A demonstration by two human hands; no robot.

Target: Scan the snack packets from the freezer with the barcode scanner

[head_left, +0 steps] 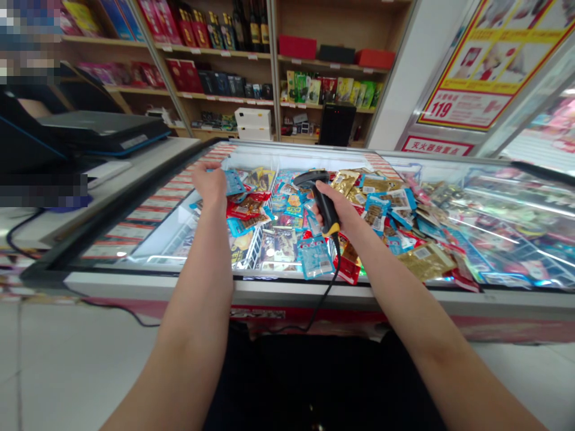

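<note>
My right hand (335, 206) is wrapped around a black and yellow barcode scanner (327, 209), whose cable hangs down over the front edge of the glass-topped freezer. At the left, my left hand (210, 182) is closed on a blue snack packet (234, 182), its fingertips partly hidden by the hand. Just below that packet lie red snack packets (248, 206) and another blue one. A blue packet (315, 257) rests on the near side below the scanner. Gold and blue packets (377, 209) are heaped to the right of my right hand.
The freezer's front rim (278, 286) runs across before me. White wire dividers (255, 248) show inside it. A counter (166, 149) with a black device (108, 131) stands at the left. Shelves (215, 51) of boxes and bottles line the back, beside a wall poster (489, 66).
</note>
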